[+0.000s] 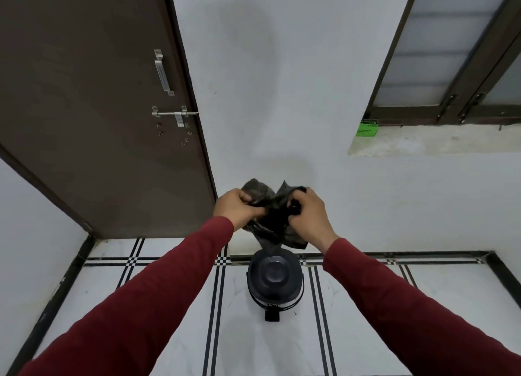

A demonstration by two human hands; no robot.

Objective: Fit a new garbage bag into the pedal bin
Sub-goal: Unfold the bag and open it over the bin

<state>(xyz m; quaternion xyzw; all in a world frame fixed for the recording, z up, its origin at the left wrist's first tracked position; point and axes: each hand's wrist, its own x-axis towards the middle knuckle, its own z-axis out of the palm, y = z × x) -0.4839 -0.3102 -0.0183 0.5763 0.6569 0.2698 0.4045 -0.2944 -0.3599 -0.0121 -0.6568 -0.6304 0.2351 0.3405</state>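
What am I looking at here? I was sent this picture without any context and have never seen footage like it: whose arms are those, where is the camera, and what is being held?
There is no machine: a person wears a wide-angle camera on the head, looking forward and down, so the arms in red sleeves are their own. The left hand and right hand both grip a crumpled black garbage bag, held in the air. Below it on the tiled floor stands a dark pedal bin, lid closed, by the white wall. A brown door is on the left, a window on the right.
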